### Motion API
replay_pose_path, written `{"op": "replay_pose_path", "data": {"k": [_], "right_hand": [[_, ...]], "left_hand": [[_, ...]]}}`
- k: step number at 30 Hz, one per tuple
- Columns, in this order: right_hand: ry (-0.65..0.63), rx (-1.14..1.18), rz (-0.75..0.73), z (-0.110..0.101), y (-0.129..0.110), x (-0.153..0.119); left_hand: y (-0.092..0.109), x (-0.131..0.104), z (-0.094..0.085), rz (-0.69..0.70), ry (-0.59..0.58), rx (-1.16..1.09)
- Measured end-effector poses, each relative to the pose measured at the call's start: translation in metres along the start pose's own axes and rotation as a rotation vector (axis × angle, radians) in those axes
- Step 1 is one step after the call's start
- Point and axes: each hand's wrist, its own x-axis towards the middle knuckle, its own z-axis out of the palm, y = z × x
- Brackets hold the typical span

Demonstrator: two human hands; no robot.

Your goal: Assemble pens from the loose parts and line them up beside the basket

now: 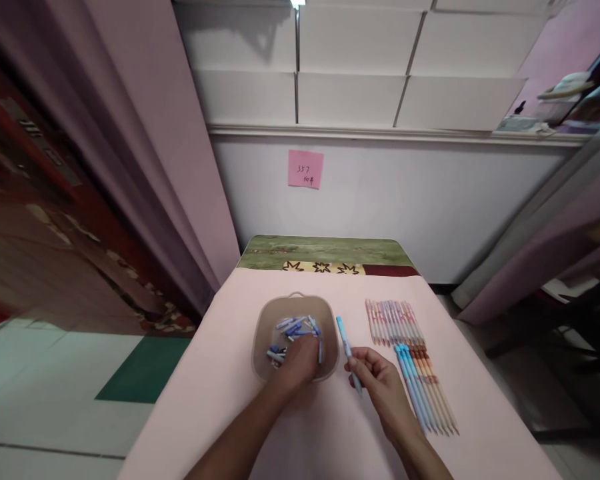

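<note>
Between the thumb and fingers of my right hand is a light blue pen, its brighter blue end up and its pale pointed end down, just right of the basin. My left hand reaches into a beige plastic basin, and its fingertips are hidden among the contents. Several short blue, white and dark pen parts lie loose in there. Right of my right hand, blue pens and brown-topped pens lie side by side in a row.
Pinkish slender pens form another row farther back. All lie on a pale pink cloth over a table with a green patterned far edge. Behind it, a pink note sticks to the white wall. A purple curtain hangs left.
</note>
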Motion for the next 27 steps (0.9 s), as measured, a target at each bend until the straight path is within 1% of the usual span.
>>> {"op": "replay_pose_path", "data": {"k": [4,6,7,8,11,12,13,15,18,23,27], "right_hand": [[-0.014,-0.014,-0.003,0.002,-0.001,-0.002],[-0.039,-0.034,-0.013,0.005,-0.002,-0.003],[-0.059,-0.047,-0.016,0.007,-0.002,-0.003],[-0.082,-0.064,-0.019,0.01,-0.001,-0.004],[-0.128,-0.151,-0.031,0.019,0.002,-0.003],[-0.136,-0.188,-0.041,0.022,0.003,-0.004],[-0.141,-0.225,-0.054,0.025,0.004,-0.004],[-0.147,-0.284,-0.076,0.03,0.004,-0.004],[-0.16,-0.329,-0.087,0.037,0.001,-0.005],[-0.142,-0.324,-0.084,0.044,-0.001,-0.006],[-0.148,-0.334,-0.099,0.045,0.001,-0.007]], "left_hand": [[-0.001,-0.004,-0.019,0.021,0.098,-0.166],[-0.002,-0.009,-0.03,0.016,0.122,-0.274],[-0.002,-0.012,-0.034,-0.004,0.133,-0.386],[-0.003,-0.015,-0.038,-0.039,0.152,-0.554],[-0.005,-0.026,-0.045,-0.186,0.247,-1.159],[-0.006,-0.029,-0.047,-0.225,0.277,-1.299],[-0.006,-0.031,-0.049,-0.244,0.297,-1.37],[-0.006,-0.035,-0.053,-0.236,0.306,-1.423],[-0.004,-0.038,-0.059,-0.17,0.294,-1.418],[0.0,-0.043,-0.067,-0.138,0.24,-1.285],[0.0,-0.045,-0.072,-0.087,0.198,-1.215]]}}
